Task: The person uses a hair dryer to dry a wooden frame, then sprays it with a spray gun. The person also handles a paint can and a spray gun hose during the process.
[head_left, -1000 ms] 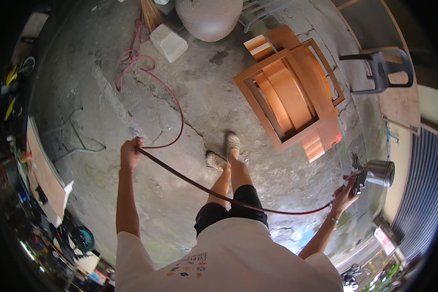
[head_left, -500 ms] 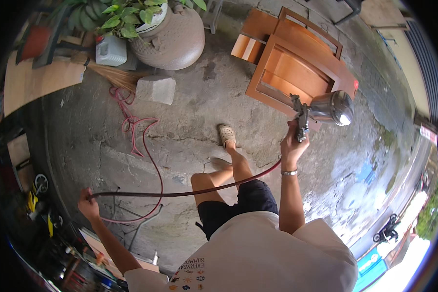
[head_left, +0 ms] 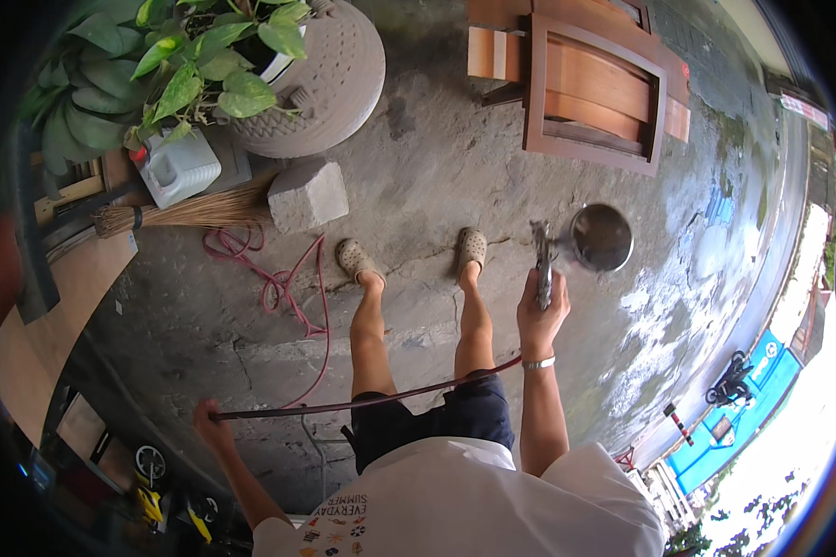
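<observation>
My right hand (head_left: 541,314) is wrapped round the handle of a metal spray gun (head_left: 542,265), held out over the concrete floor. A round silver cup (head_left: 602,238) sits on the gun's right side. From below this hand a dark red hose (head_left: 409,394) runs leftward across my thighs to my left hand (head_left: 212,421), whose fingers are closed on it. Beyond the left hand the hose goes on up the floor into a loose pink-red tangle (head_left: 283,290). Past the gun, brown wooden frames and panels (head_left: 596,97) lean together, apart from it.
At the far left stand a big clay pot (head_left: 320,88) with leafy plants, a white jug (head_left: 178,169), a straw broom (head_left: 181,212) and a concrete block (head_left: 308,197). A wooden board (head_left: 60,306) lies left. Wet patches mark the floor (head_left: 641,325) at right.
I have stepped so both feet stand side by side. The spray gun has moved leftward and away from the wooden frames. My left hand, still on the hose, has shifted right and lower.
</observation>
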Demonstrator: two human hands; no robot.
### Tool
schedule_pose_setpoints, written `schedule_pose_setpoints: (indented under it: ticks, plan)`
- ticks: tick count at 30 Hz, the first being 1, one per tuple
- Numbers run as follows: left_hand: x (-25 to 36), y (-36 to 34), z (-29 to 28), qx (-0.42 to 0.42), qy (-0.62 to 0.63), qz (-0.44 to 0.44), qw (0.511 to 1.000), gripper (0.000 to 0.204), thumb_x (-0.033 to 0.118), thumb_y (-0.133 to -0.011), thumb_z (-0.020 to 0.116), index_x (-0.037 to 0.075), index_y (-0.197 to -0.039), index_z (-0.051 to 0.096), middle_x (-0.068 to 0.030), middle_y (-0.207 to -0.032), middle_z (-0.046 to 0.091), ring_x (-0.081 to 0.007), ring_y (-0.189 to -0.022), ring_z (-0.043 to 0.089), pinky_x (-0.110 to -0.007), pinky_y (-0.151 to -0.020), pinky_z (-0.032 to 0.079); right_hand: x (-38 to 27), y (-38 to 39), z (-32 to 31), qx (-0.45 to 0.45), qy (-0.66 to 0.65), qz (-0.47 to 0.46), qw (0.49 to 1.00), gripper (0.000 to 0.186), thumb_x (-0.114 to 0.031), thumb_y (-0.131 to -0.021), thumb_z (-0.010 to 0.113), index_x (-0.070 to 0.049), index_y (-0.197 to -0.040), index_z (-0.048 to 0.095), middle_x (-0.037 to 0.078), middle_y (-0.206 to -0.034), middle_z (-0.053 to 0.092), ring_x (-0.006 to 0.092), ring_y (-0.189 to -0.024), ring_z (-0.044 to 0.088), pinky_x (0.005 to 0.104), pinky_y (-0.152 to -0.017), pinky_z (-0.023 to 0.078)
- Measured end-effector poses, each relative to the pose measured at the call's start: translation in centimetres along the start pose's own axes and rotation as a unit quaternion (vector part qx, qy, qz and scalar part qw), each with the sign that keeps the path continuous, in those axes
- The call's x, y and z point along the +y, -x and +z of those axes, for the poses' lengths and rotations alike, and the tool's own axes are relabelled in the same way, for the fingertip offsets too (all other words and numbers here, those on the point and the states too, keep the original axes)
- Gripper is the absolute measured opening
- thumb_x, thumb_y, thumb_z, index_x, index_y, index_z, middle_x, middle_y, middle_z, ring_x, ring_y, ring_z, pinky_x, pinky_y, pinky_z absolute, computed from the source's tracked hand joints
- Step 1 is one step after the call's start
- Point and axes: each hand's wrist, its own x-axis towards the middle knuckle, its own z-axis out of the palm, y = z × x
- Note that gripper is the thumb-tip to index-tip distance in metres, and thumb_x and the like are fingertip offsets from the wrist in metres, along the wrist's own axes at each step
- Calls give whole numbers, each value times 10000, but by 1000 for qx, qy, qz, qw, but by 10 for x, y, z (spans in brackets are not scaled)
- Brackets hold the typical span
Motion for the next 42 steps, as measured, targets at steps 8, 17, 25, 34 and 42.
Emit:
schedule_pose_setpoints:
  ticks: [8,17,25,34,42]
  plan:
    - [13,-81,-5,-52,32,87,994,137,97,-918,591,7,-847,665,-144,-813,670,-329,-784,644,-413,-689,506,-77,-193,62,166,-40,-101,980,277,-273,-918,658,-14,-835,608,225,-688,633,447,-701,633,454,-578,500]
    - [14,-107,5,-28,57,120,991,279,208,-987,534,17,-810,636,-138,-720,625,-339,-652,613,-421,-601,467,-91,-209,68,148,9,-64,987,386,-386,-911,635,-14,-808,612,278,-719,624,484,-732,616,515,-596,493]
    - [-14,-110,12,-81,9,141,987,352,258,-998,501,13,-772,613,-152,-685,584,-352,-640,577,-442,-596,444,-29,24,36,-3,53,49,997,212,-208,-916,665,-20,-900,568,211,-790,611,428,-703,594,470,-610,474]
    - [9,-122,10,-74,40,151,985,329,259,-994,509,15,-832,659,-141,-733,631,-351,-695,609,-436,-642,481,-26,-47,10,29,-28,42,998,168,-168,-920,667,-4,-948,642,184,-681,613,325,-587,611,386,-586,482]
    - [49,-108,-3,-59,43,164,984,417,324,-1025,477,5,-819,648,-139,-744,632,-330,-701,623,-422,-627,485,-67,-274,19,171,-98,-114,974,397,-449,-914,645,-58,-920,717,47,-641,657,141,-524,591,320,-509,458]
